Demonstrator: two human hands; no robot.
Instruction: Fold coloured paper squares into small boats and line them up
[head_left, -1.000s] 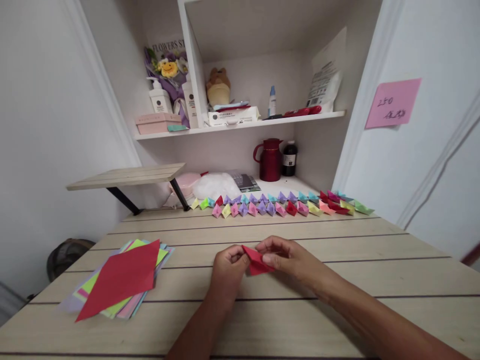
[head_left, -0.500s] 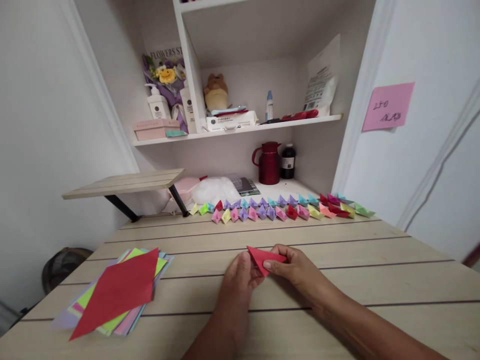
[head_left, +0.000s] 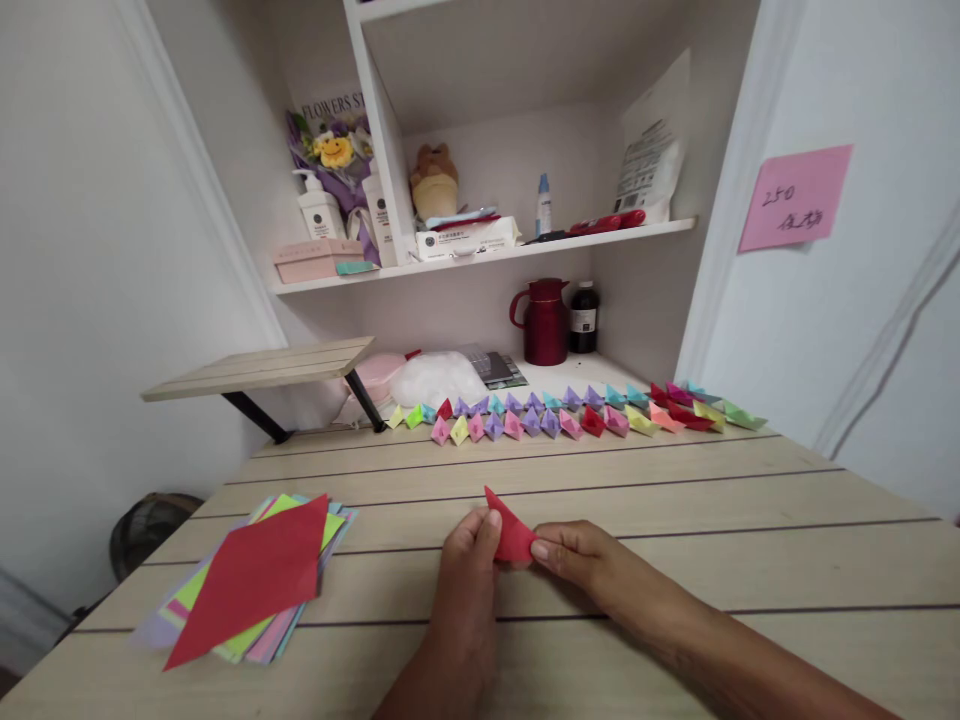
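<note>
A folded piece of red origami paper [head_left: 513,536] is held between both hands, just above the slatted table [head_left: 600,640]. My left hand [head_left: 469,560] pinches its left side, thumb on the near face. At the right corner, my right hand [head_left: 576,552] grips it between thumb and fingers. One pointed tip of the paper sticks up beyond the left thumb. To the left lies a fanned stack of coloured paper sheets, with a red sheet [head_left: 259,575] on top.
Folded paper boats [head_left: 550,423] in many colours stand in two rows along the table's back. A small raised wooden shelf [head_left: 262,368] is at the back left. Behind the boats are a red jug [head_left: 546,322], a dark bottle [head_left: 583,318] and a white plastic bag [head_left: 439,380].
The red paper has turned in my hands, its tip now pointing up. My right hand has shifted down to its right corner. The view has swung slightly left.
</note>
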